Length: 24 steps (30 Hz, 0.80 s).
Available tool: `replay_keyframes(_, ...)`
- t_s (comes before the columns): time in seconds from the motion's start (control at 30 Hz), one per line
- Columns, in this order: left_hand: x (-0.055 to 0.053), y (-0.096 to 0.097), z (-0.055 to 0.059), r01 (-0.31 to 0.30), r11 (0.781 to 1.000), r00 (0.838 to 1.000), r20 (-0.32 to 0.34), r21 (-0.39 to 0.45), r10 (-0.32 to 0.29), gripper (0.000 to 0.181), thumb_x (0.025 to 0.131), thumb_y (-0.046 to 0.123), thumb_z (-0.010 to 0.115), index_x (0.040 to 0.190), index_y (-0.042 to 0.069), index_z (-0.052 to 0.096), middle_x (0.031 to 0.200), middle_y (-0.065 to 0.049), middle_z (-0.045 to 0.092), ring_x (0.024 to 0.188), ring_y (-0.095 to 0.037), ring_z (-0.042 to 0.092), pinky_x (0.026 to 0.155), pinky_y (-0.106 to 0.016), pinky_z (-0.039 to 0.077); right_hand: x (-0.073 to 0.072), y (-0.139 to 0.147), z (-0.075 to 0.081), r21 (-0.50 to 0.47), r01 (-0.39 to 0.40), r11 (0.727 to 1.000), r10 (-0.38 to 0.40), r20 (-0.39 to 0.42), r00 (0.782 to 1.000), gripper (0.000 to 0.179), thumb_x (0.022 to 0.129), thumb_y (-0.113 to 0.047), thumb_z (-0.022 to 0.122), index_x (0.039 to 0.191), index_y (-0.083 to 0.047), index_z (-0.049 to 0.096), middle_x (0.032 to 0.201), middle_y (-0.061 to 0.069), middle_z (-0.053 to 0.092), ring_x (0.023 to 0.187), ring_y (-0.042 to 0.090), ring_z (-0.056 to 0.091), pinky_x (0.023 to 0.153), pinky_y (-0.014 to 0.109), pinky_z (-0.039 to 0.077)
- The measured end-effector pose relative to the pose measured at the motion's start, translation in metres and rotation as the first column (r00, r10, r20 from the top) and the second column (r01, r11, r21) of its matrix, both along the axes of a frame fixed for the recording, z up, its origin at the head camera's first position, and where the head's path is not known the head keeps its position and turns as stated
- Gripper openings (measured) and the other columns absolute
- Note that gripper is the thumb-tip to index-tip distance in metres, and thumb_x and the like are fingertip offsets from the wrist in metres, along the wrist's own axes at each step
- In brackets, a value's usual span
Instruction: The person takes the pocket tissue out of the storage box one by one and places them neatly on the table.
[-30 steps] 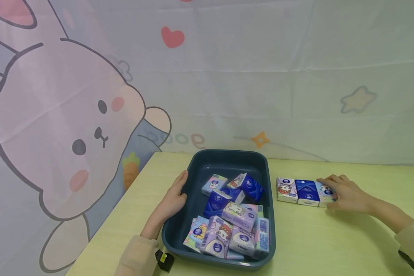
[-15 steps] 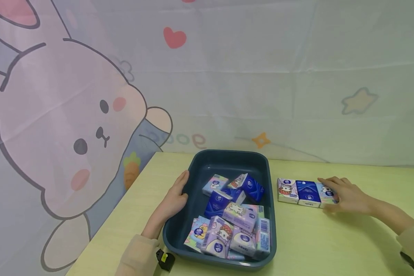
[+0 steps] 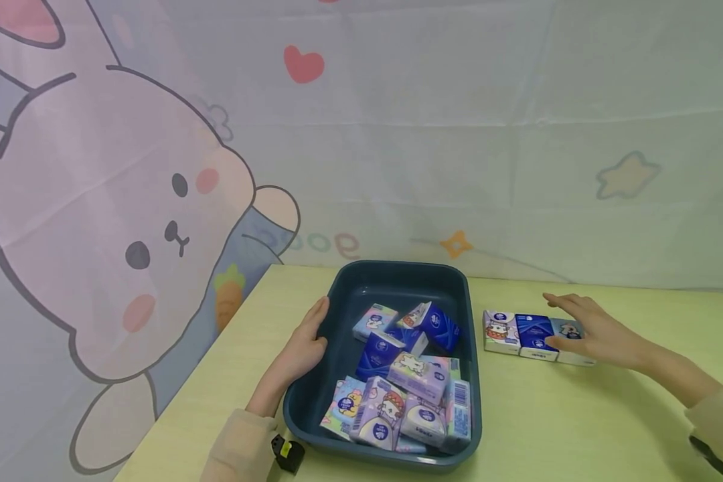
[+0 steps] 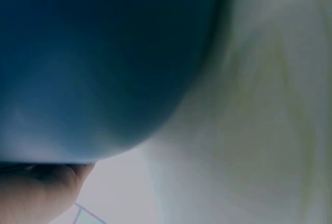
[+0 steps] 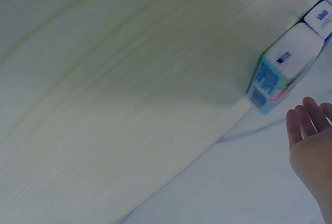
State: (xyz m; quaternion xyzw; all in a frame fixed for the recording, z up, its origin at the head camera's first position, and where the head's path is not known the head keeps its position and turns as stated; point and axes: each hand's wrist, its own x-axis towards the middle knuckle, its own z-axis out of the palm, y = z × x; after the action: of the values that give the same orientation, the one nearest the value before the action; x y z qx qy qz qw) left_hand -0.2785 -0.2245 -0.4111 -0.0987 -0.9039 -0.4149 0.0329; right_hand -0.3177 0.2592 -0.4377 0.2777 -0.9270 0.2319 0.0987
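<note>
A dark blue plastic bin [image 3: 412,273] stands on the table, partly filled with small tissue packs in blue, lilac and pastel prints. My left hand [image 3: 295,348] rests along the bin's left outer wall with straight fingers, the thumb by the rim. Right of the bin, three tissue packs lie side by side in a row: a lilac one [image 3: 501,331], a dark blue one [image 3: 537,335] and a light blue one [image 3: 575,357]. Over the right end of that row my right hand [image 3: 605,338] hovers, thumb and fingers spread, partly hiding the light blue pack. The right wrist view shows that pack's barcode end [image 5: 265,81] beside the fingers.
A pale yellow-green table [image 3: 536,422] runs up to a printed cloth backdrop [image 3: 458,134] with a cartoon rabbit. A small black device [image 3: 288,455] is by the left sleeve near the bin's front corner.
My right hand has let go of the light blue pack, its fingers lifting and spreading slightly leftward over the row. The left hand, bin and packs stay put.
</note>
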Motion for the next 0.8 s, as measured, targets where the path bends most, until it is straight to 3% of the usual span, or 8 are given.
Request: replay_keyframes(0.8, 0.001, 0.0, 0.001, 0.008, 1.0, 1.0, 0.001, 0.007, -0.008, 0.069, 0.088, -0.009, 0.035, 0.153, 0.001, 0.014, 0.163, -0.014, 0.008, 0.151, -0.035, 0.006, 0.119, -0.055, 0.012, 0.005, -0.066, 0.035, -0.085, -0.097, 0.992, 0.096, -0.023, 0.995, 0.071, 0.088, -0.031, 0.066, 0.146, -0.003, 0.037, 0.145, 0.021, 0.042, 0.132, 0.044, 0.037, 0.099, 0.07, 0.033)
